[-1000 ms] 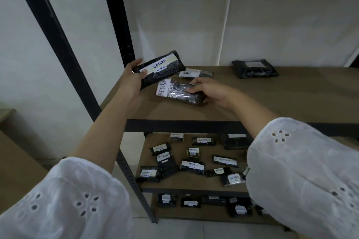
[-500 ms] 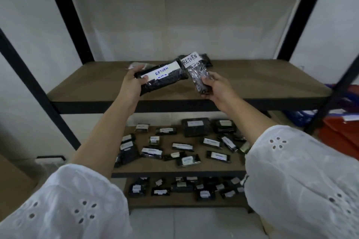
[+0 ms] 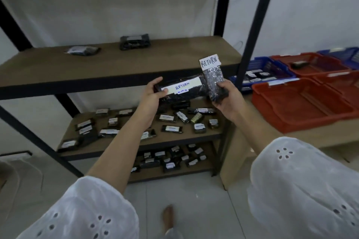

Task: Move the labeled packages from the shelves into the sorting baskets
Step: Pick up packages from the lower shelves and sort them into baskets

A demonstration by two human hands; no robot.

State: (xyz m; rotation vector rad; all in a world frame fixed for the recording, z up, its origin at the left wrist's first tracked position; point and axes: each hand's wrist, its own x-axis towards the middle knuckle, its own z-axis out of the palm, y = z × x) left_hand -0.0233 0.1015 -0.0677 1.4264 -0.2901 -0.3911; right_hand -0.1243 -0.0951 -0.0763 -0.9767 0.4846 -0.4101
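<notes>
Packages of black plastic are gripped in both hands, in the air in front of the upper shelf (image 3: 97,72) and clear of every shelf and basket. The long package (image 3: 182,89) is held level by the left hand (image 3: 153,96), whose fingers are curled round its left end, with the thumb laid on its face. A white strip label is fixed along its front, on which "RETURN" is written in blue capitals; a smaller blue line beneath it cannot be read with certainty. The small package (image 3: 213,81) is held upright by the right hand (image 3: 227,101), clasped at its lower end, and its glossy, crinkled wrapping is seen just beside the right end of the long one. A white paper tag is fixed at its top, marked "RETURN" in black capitals, with what seems to be "06-07-26" beneath.

On the upper shelf two more dark packages are left, a flat one (image 3: 82,51) and a bulkier one (image 3: 134,41), well apart. Many small black packages with white labels are scattered over the middle shelf (image 3: 186,136) and the bottom shelf (image 3: 155,175); their writing is too small to read. To the right a red basket (image 3: 281,120) is set near a blue basket (image 3: 272,64), in which a few labelled packages are seen.
</notes>
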